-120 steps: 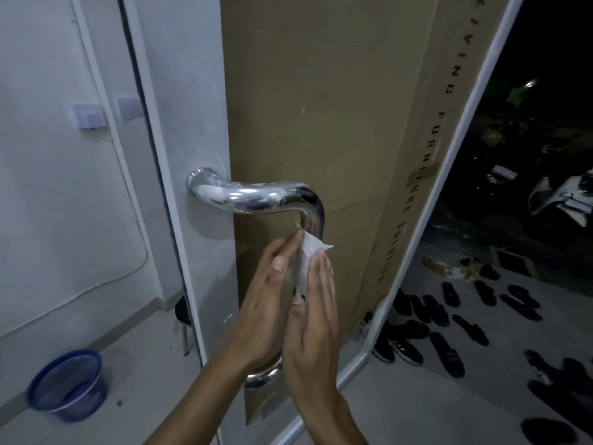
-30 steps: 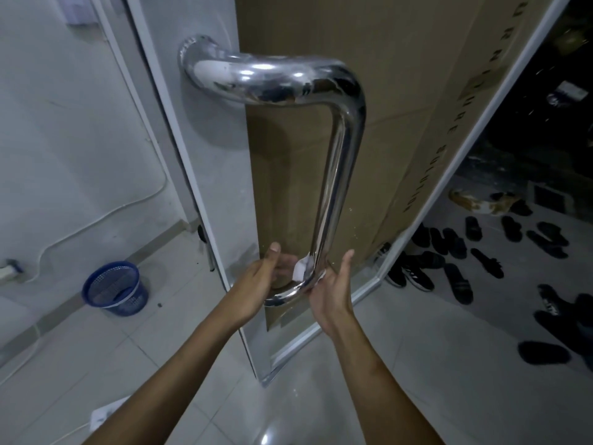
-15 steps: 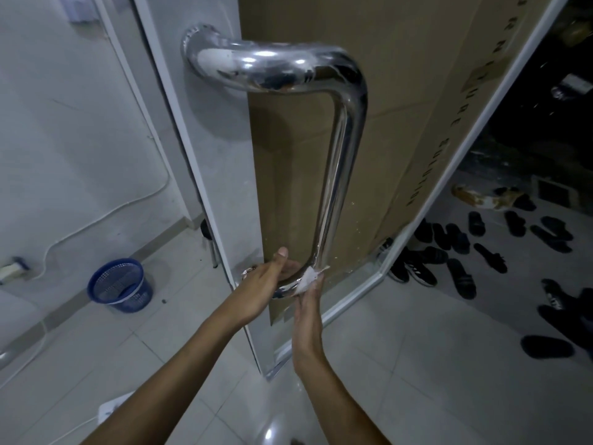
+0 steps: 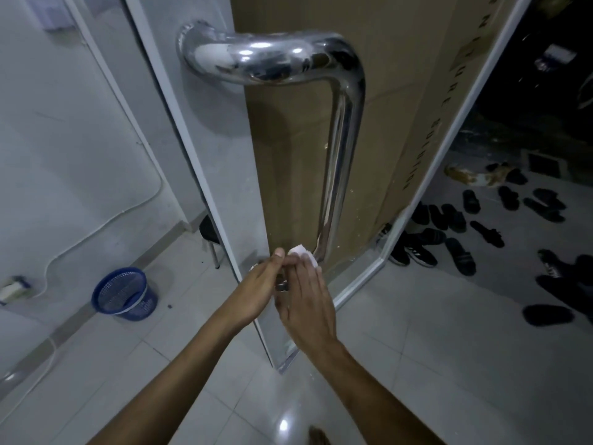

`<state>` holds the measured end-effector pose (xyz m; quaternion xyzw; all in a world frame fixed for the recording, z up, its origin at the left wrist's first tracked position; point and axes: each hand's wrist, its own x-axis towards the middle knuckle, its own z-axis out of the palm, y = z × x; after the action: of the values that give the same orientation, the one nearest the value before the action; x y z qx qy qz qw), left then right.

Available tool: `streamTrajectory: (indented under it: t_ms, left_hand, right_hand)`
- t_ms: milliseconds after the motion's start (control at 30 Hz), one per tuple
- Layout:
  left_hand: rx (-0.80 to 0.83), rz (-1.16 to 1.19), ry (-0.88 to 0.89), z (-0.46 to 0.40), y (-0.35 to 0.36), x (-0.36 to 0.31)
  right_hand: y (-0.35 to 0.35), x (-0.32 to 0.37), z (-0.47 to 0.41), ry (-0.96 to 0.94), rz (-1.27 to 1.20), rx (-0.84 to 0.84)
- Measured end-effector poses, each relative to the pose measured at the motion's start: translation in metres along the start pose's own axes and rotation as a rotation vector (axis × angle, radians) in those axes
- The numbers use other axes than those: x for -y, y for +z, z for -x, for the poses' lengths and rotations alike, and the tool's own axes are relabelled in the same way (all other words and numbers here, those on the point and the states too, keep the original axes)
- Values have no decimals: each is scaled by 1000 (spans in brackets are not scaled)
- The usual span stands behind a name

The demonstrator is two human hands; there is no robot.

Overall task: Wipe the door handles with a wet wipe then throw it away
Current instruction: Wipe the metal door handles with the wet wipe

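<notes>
Wet wipe [image 4: 301, 254]: bunched white against the bottom bend of the door handle [image 4: 337, 162], pressed there under my right fingers; half a second ago it sat at the outer side of that bend, now it is over the inner side, toward the lower mount.
Right hand [image 4: 305, 300]: fingers laid fairly straight over the wipe, pushing it on the metal; whether the thumb pinches it I cannot tell.
Left hand [image 4: 260, 284]: on the handle's lower leg just left of the wipe, thumb up; fingers hidden, so its grip I cannot tell.
Change: I have worked from the upper part of the handle down to its foot.
Meaning: I judge this handle nearly done; other handles and the bin remain.
Basket [image 4: 123, 295]: blue, on the floor well left of the handle, a likely place for the wipe.
Shoes [image 4: 455, 226]: scattered outside, right of the handle.
</notes>
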<state>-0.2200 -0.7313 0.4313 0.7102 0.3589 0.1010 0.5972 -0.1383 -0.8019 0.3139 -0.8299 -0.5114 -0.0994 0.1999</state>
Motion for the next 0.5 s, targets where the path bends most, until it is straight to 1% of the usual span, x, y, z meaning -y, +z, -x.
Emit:
streamTrajectory:
  t_ms: [133,267,367,500]
  left_hand:
    - [28,-48,37,4,-8,7]
    - [40,-41,35,7,-19,20]
    - [32,-56,46,11,-27,27]
    - [21,-56,71,18,-36,35]
  right_hand:
    - [-20,-3,-24,-90,107,48]
    - [-24,-4,-19,-162,112,83]
    - [-15,7,-6,-119,4,52]
    - [1,35,0,-85,62,33]
